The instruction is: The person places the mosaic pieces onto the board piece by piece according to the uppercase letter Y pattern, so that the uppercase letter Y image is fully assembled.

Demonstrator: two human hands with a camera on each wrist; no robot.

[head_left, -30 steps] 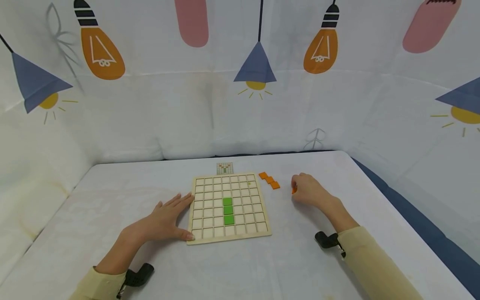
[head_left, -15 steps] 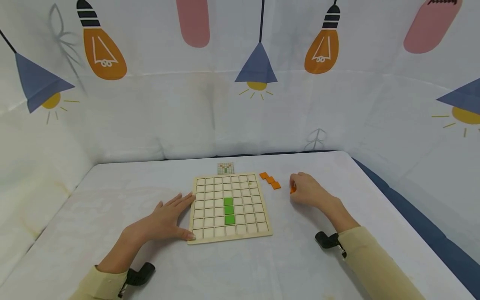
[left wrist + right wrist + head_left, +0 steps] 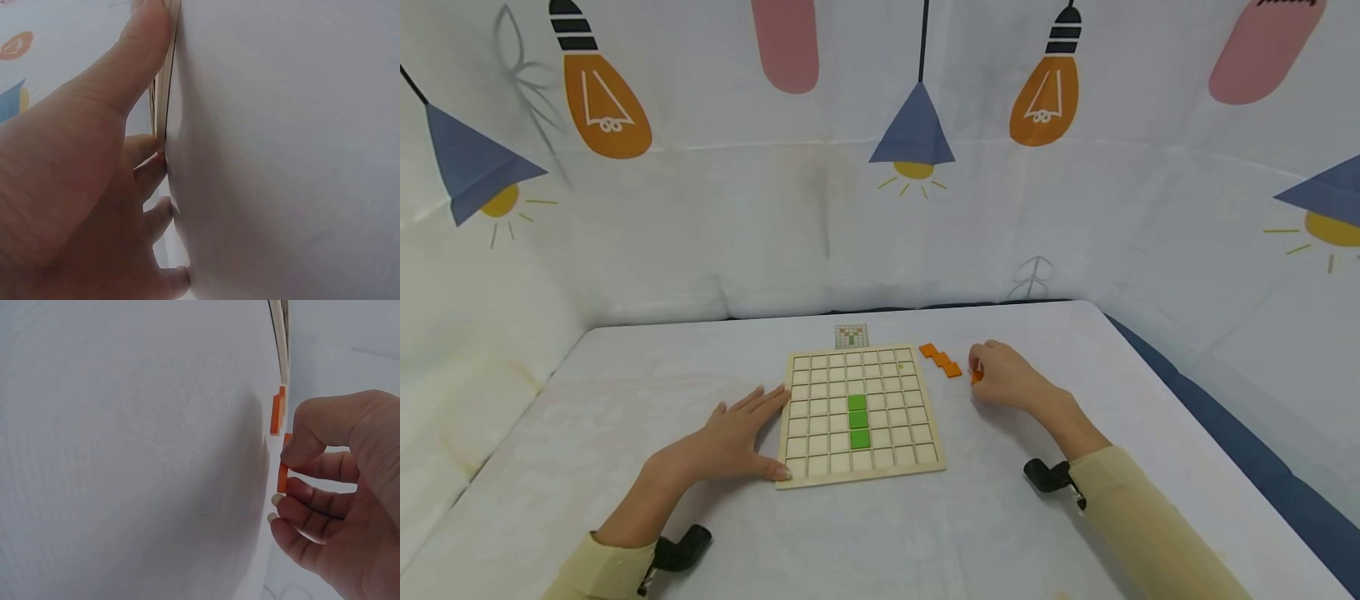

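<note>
A square wooden grid board lies on the table with a column of three green tiles in it. My left hand rests at the board's left side, fingers spread, with the thumb at the near left corner. In the left wrist view, the thumb lies along the board's edge. To the right of the board, my right hand pinches an orange square tile between thumb and fingers, just over the table. Several orange tiles lie in a diagonal row between the board and this hand.
A small printed pattern card lies just beyond the board's far edge. The white-covered table ends at a white curtain printed with lamps and bulbs. A dark blue surface shows past the table's right edge.
My right hand has shifted slightly left, toward the row of orange tiles, carrying the pinched tile. The left hand and the board keep their places.
</note>
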